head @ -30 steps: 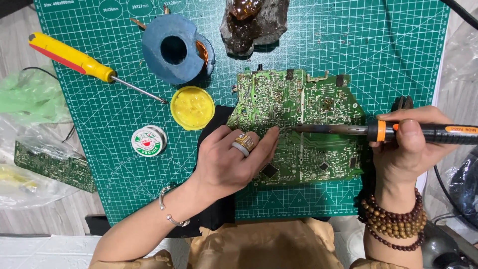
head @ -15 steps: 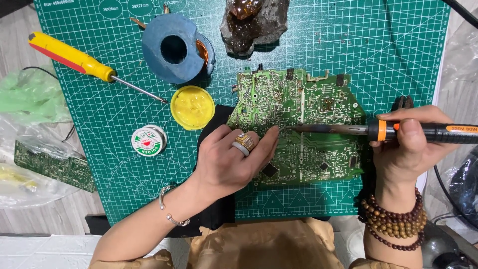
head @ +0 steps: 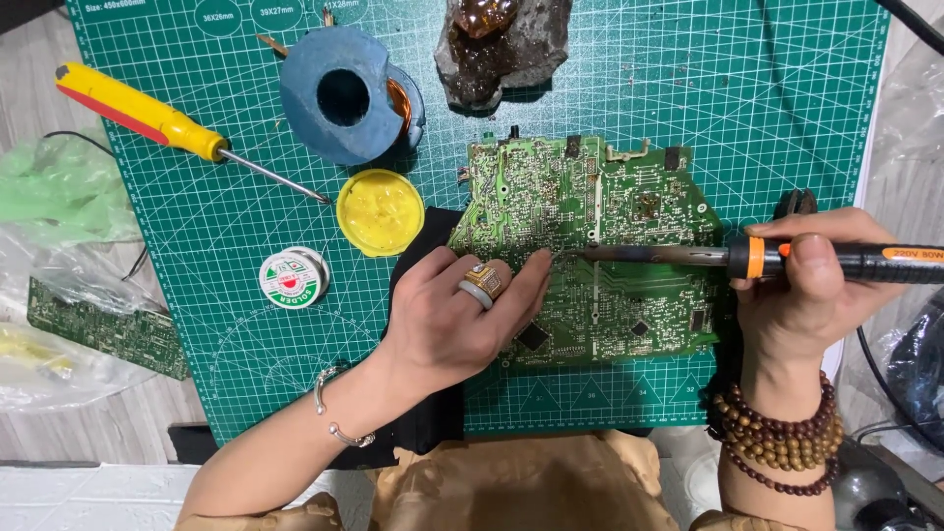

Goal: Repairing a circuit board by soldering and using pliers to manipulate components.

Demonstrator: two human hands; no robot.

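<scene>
A green circuit board [head: 610, 226] lies on the green cutting mat [head: 767, 98]. My left hand [head: 457, 315], with rings and a bracelet, presses down on the board's left part, its fingertips close to the iron's tip. My right hand [head: 801, 285], with a bead bracelet on the wrist, grips a black and orange soldering iron [head: 747, 258]. The iron lies level across the board, and its tip touches the board near the middle.
On the mat lie a yellow-handled screwdriver [head: 147, 116], a blue spool with copper wire [head: 344, 93], a yellow tin of paste [head: 380, 211], a small solder reel [head: 291, 278] and a dark rock-like lump [head: 501, 44]. A second circuit board [head: 103, 329] sits in plastic at the left.
</scene>
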